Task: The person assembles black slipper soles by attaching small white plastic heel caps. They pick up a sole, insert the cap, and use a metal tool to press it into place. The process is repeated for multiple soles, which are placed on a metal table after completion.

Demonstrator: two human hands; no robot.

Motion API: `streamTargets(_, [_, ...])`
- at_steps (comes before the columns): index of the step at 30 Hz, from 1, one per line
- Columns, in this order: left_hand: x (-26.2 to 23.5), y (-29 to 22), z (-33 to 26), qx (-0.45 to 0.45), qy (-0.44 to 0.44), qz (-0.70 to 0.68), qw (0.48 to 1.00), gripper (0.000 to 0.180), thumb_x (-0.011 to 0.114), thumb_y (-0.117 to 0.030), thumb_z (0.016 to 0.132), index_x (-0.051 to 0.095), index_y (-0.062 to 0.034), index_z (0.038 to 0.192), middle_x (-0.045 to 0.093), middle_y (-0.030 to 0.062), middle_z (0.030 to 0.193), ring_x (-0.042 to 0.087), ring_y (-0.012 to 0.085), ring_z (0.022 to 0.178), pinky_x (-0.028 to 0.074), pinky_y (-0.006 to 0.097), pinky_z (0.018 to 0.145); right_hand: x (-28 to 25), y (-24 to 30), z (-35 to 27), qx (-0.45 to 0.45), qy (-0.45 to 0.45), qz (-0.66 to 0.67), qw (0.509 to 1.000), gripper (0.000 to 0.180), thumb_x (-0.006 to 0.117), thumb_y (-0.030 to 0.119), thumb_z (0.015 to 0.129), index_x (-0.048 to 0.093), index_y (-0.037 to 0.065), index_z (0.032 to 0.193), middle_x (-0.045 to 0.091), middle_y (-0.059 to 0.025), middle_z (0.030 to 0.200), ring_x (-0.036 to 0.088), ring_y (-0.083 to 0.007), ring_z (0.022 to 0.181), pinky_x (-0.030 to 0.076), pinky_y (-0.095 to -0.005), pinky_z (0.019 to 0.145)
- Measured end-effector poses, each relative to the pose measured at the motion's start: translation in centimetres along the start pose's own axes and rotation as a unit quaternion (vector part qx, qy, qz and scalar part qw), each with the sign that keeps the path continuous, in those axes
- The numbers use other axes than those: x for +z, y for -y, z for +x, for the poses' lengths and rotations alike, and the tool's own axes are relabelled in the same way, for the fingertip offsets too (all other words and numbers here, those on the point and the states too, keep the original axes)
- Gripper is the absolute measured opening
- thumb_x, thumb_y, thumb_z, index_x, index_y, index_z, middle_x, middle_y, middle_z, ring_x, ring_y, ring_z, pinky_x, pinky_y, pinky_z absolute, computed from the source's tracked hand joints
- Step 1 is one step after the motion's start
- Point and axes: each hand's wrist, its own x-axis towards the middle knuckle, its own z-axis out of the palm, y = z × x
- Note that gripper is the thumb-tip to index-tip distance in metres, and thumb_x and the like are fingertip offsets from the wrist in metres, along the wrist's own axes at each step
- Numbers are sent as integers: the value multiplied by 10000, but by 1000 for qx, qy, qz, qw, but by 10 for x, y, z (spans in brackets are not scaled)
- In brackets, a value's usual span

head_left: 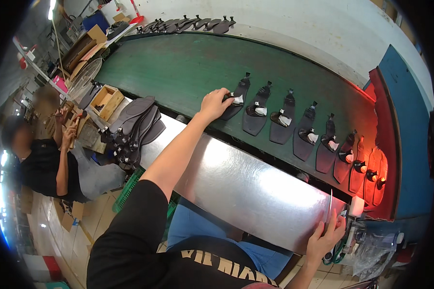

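Note:
On the green belt, my left hand [214, 106] has its fingers closed at the side of the leftmost dark, flat, sole-like piece [236, 106]. This piece narrows to a strip with a small black knob at its far end, and white paper sits in the dark loop across it. Similar pieces [257, 111] lie in a slanting row to the right, several of them lit red. My right hand [327, 237], by the metal table's right end, holds a slim pointed metal tool [330, 204] upright; its lower part is hidden by the fingers.
A red-glowing, red-and-blue housing [395, 135] stands over the belt's right end. Stacked dark soles [137, 120] and a wooden box [105, 102] lie left on the metal table [236, 178]. More pieces [188, 24] line the far edge. Another person [48, 164] works at left.

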Motion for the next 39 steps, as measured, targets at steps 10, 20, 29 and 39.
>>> streamTargets(10, [-27, -25, -8, 0, -131, -134, 982, 252, 788, -149, 721, 647, -40, 899, 572, 64, 945, 602, 181, 816, 484, 314, 676, -14, 53, 11, -94, -78, 149, 981, 359, 568, -30, 812, 612, -18, 1168, 501, -216, 1238, 497, -350, 1128, 386, -407, 975])
streamTargets(20, [-113, -147, -186, -11, 218, -594, 775, 256, 769, 87, 689, 606, -45, 837, 538, 37, 1035, 548, 96, 930, 449, 254, 804, 30, 122, -3, 65, 275, 832, 478, 427, 651, 170, 876, 477, 1, 1227, 541, -200, 1247, 500, -273, 1226, 348, -398, 1082])
streamTargets(29, [-106, -143, -253, -184, 241, -705, 641, 276, 729, 91, 720, 684, 3, 978, 599, 181, 1200, 623, 224, 1035, 513, 348, 914, -8, 139, -4, 106, 239, 836, 482, 255, 628, 102, 821, 495, 27, 1025, 515, -80, 946, 528, -169, 847, 459, -375, 890])
streamTargets(39, [-97, -137, -272, -254, 216, -713, 617, 320, 713, 61, 770, 657, -6, 1078, 661, 148, 1094, 652, 211, 994, 567, 345, 850, -10, 128, -47, -71, 234, 534, 809, 305, 740, -15, 703, 604, -2, 976, 620, -73, 839, 577, -134, 778, 454, -260, 726])
